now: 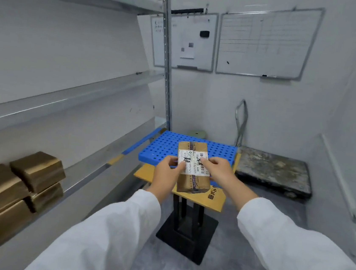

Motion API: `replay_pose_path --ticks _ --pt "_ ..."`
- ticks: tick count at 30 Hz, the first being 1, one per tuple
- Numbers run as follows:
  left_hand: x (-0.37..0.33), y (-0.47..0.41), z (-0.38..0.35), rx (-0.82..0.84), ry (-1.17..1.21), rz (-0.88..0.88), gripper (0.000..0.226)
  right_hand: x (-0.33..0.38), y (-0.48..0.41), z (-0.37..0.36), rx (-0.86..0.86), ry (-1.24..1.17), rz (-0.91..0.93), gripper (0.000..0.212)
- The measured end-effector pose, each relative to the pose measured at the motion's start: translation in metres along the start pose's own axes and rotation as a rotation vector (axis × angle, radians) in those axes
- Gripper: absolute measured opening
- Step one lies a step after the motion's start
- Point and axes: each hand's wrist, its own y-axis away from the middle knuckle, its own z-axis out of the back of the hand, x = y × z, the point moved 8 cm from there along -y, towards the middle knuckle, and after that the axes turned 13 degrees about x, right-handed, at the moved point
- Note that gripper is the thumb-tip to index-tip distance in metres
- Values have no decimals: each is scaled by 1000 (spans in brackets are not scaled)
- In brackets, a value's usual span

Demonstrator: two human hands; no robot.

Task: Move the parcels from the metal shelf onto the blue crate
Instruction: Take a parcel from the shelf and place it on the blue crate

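- Brown parcel (193, 167) with a white label is hanging over the near edge of the blue crate (215, 150); cannot tell if it is touching.
- Left hand (167, 173) is gripping its left side, thumb on the label.
- Right hand (220, 173) is gripping the right side, fingers curled onto the label.
- Crate is resting on a yellow stool (211, 202) with a black base.
- Stacked parcels (20, 185) are lying on the metal shelf (94, 163), lower left.
- Flat trolley (272, 172) is standing just right of the crate.
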Motion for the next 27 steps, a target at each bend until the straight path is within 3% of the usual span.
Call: replay_pose_path --ticks 12,17,23,27 --pt "-1 -115 -123 115 -35 6 16 -54 -77 130 -123 38 -67 21" --pt "15 -182 -140 97 -47 4 12 -62 -142 153 -127 95 -85 32" --pt "31 -287 -151 108 2 15 28 -61 -244 181 -128 109 -124 34" --pt "49 -352 -140 51 48 52 28 -50 -319 183 -73 197 -144 24"
